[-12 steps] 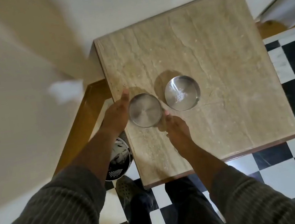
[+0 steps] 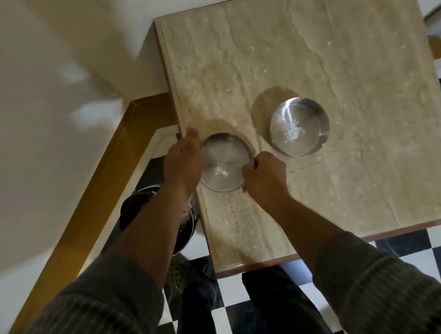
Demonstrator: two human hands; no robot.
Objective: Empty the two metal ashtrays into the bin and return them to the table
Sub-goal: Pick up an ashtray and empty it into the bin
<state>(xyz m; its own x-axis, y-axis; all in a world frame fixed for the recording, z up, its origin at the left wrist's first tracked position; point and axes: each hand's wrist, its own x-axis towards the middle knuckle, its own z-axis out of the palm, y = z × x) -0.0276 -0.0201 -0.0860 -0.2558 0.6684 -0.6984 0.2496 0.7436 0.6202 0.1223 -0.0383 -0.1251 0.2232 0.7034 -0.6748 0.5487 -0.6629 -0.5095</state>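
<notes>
The near ashtray (image 2: 224, 163) is held from both sides at the counter's (image 2: 340, 68) left edge. The left hand (image 2: 182, 160) is curved against its left rim, fingers extended past it; the right hand (image 2: 265, 178) is closed on the near-right rim, fingertips (image 2: 250, 167) pinched over the lip. A two-sided grip is judged to keep the shallow dish level so that nothing spills before it is over the bin (image 2: 164, 218). Whether the dish is lifted or resting on the stone cannot be told.

The bin is seen on the floor just left of the counter, below the left forearm; it is judged close enough for a short carry.

Near ashtray: round, low-walled, dull metal, with a small patch of pale ash near its centre. The far ashtray (image 2: 299, 126) stands untouched on the counter, right of the near one and apart from it; brighter metal, notched rim, pale ash inside. Neither is judged emptied yet.
</notes>
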